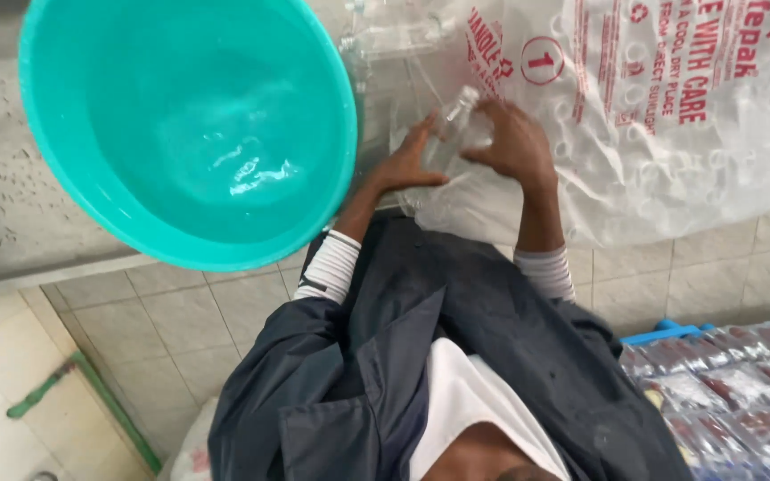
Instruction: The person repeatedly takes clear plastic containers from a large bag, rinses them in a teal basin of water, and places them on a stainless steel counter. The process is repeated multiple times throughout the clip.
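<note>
Grip: the left hand [412,160] and the right hand [514,138] both close their fingers around a small clear plastic bottle [456,116], one hand on each side of it.
Bottle: it lies between the two hands, tilted, its narrow end pointing up the picture, and rests against a large clear plastic bag [670,125].
Bag: printed in red, bulging with more clear bottles, it fills the upper right and spreads under and behind both hands.
Basin: a turquoise basin [55,151] holding clear water sits just beside the left hand, on a grey ledge [2,205]; its rim crowds the left wrist.
Clothing: striped cuffs and a dark coat [492,356] cover the arms.
Floor: pale tiles [180,321] below.
Lower right: wrapped packs of reddish items [741,383] on a blue crate [670,332], well apart from the hands.
</note>
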